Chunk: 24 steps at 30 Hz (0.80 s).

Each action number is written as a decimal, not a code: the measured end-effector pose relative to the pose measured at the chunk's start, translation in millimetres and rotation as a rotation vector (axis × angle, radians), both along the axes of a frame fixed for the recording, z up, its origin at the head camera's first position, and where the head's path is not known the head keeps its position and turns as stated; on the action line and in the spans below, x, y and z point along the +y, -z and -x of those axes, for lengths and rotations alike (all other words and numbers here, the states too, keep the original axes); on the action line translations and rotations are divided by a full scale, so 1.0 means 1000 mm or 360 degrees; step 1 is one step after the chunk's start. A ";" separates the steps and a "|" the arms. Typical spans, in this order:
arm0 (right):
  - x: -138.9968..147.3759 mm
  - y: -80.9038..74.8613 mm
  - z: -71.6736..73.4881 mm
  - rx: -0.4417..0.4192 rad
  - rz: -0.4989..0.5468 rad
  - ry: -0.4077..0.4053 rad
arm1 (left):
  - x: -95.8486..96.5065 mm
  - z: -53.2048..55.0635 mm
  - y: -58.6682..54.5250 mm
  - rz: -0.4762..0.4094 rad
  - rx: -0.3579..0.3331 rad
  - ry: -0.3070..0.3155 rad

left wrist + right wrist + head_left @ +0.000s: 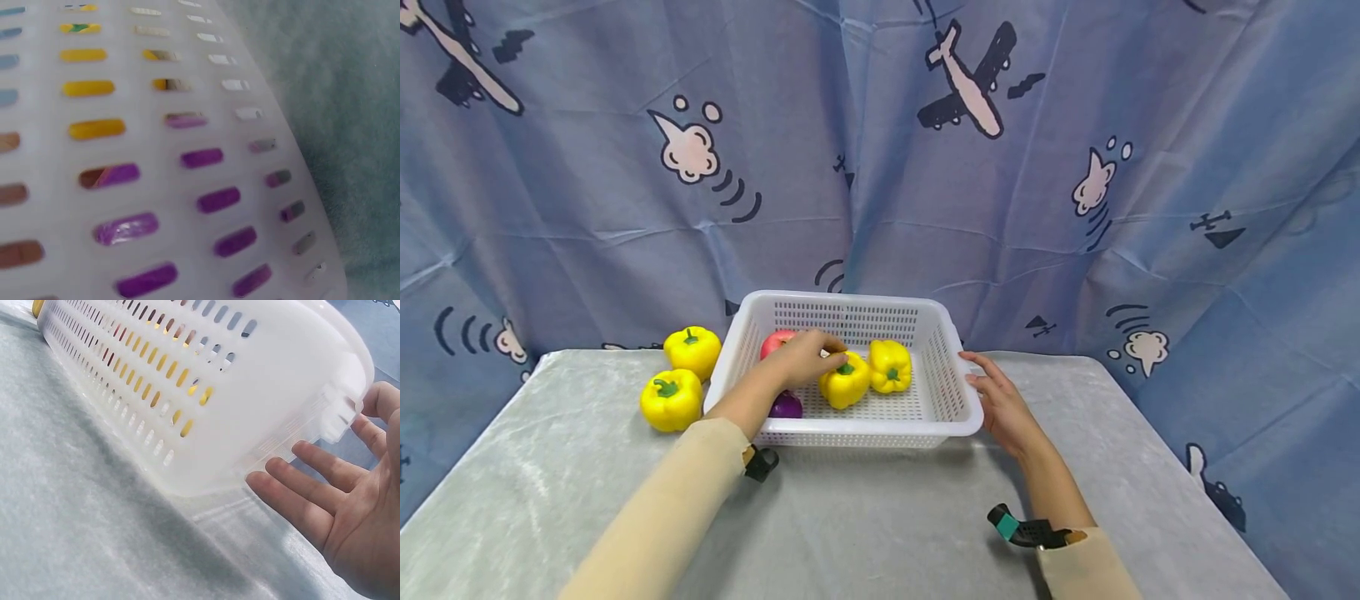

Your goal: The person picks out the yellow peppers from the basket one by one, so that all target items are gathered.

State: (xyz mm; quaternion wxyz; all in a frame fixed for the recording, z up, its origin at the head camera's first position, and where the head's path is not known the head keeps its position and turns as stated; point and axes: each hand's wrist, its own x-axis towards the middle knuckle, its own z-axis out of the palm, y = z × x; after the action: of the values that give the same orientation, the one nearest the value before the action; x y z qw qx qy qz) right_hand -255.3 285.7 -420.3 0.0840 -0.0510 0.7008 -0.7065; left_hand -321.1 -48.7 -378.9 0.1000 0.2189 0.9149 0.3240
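Observation:
A white slotted plastic basket (857, 427) stands on the table. My left hand (805, 358) reaches over its left part, with thumb and fingers at the top of a yellow bell pepper (845, 385), which they grip. Another yellow bell pepper (891, 367) sits just to the right, inside the basket. A red round fruit (777, 342) and a shiny purple round vegetable (786, 406) are partly hidden by the left hand and arm. My right hand (1003, 410) rests its extended fingers (312, 490) against the basket's right end, the thumb near the rim.
Two yellow bell peppers (672, 401) stand outside the basket on its left. A grey cloth covers the table (880, 517). Behind it hangs a blue curtain (880, 208) with printed airplanes. In the left wrist view, the basket's slotted wall (156, 187) fills most of the picture.

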 end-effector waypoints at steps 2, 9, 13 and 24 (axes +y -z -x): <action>0.000 0.000 0.000 0.0003 -0.0011 0.0003 | -0.001 0.000 0.000 -0.0032 0.0010 -0.0001; 0.000 -0.001 0.000 -0.0008 -0.0017 0.0006 | -0.003 0.000 -0.002 -0.0048 0.0034 0.0040; 0.000 -0.001 -0.001 -0.0011 -0.0025 0.0015 | -0.003 -0.001 0.000 0.0018 0.0014 0.0086; 0.000 0.000 0.000 -0.0019 -0.0038 0.0022 | -0.005 -0.003 0.000 -0.0006 0.0063 0.0079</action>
State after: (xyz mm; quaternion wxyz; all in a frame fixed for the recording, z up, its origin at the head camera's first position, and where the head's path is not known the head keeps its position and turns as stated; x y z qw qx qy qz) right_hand -255.1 285.7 -420.5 0.0839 -0.0409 0.7090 -0.6990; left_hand -318.4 -53.4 -379.2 0.0896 0.2482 0.9103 0.3189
